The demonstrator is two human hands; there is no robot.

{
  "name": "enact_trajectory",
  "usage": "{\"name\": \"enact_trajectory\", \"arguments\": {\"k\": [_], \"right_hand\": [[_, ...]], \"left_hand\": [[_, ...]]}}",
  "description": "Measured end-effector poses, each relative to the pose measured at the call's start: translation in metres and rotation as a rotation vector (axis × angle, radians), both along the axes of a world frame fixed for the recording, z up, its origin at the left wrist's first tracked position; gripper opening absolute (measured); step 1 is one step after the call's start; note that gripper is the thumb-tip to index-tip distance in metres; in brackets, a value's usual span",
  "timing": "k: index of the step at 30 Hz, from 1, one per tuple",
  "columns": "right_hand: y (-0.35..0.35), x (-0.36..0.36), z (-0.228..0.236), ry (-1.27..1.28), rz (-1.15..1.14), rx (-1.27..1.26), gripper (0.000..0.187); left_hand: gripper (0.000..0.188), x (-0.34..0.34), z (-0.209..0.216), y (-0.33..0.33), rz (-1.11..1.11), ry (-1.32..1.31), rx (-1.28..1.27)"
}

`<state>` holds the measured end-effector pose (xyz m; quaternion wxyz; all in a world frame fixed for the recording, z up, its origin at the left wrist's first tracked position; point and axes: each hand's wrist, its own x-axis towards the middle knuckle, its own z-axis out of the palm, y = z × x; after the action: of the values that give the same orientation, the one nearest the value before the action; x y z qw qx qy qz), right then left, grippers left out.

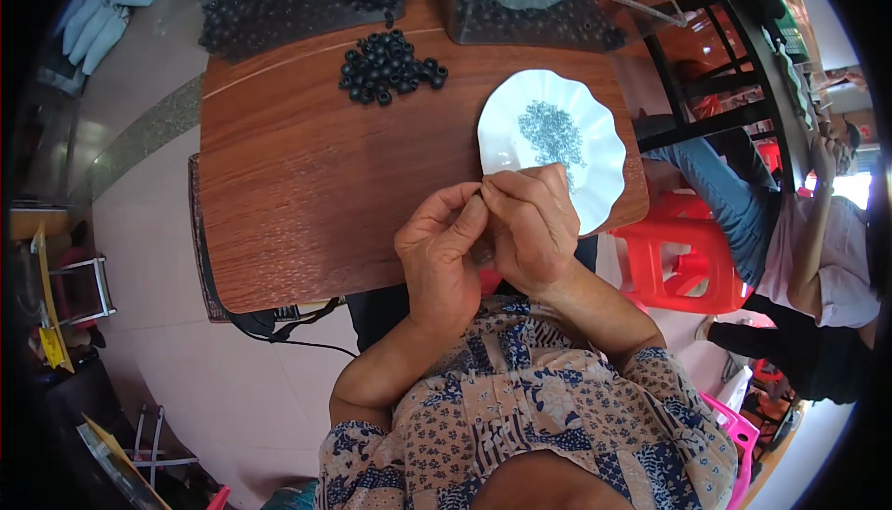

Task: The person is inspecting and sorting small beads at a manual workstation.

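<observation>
My left hand [444,255] and my right hand [531,229] meet fingertip to fingertip over the near edge of the table, both closed in a pinch. A sliver of a small black piece [478,194] shows at the left thumb and forefinger; it looks like one of the black beads, mostly covered. What the right fingertips pinch is hidden. Just beyond my right hand lies a white scalloped plate [602,143] holding a heap of tiny clear pieces [550,131]. Farther back, a loose pile of black beads [386,66] with holes sits on the wood.
Two clear plastic bins, a left bin [307,10] and a right bin [530,18], hold many black beads at the table's far edge. The brown wooden table [288,166] has rounded corners. A red stool [683,255] and a seated person [808,250] are at the right.
</observation>
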<state>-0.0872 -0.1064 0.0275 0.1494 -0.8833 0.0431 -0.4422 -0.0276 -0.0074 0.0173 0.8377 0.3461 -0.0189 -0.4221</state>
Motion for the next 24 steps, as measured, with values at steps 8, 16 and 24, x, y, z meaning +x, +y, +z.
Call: {"name": "enact_trajectory", "arguments": {"k": [8, 16, 24], "right_hand": [[0.018, -0.002, 0.01, 0.042, 0.043, 0.266, 0.046], [0.001, -0.021, 0.012, 0.113, 0.123, 0.388, 0.041], [-0.001, -0.026, 0.012, 0.137, 0.184, 0.365, 0.035]], "left_hand": [[0.016, 0.039, 0.021, 0.009, 0.029, -0.337, 0.094], [0.016, 0.197, 0.085, -0.051, 0.537, -1.299, 0.304], [0.023, 0.293, 0.085, -0.081, 0.557, -1.833, 1.022]]}}
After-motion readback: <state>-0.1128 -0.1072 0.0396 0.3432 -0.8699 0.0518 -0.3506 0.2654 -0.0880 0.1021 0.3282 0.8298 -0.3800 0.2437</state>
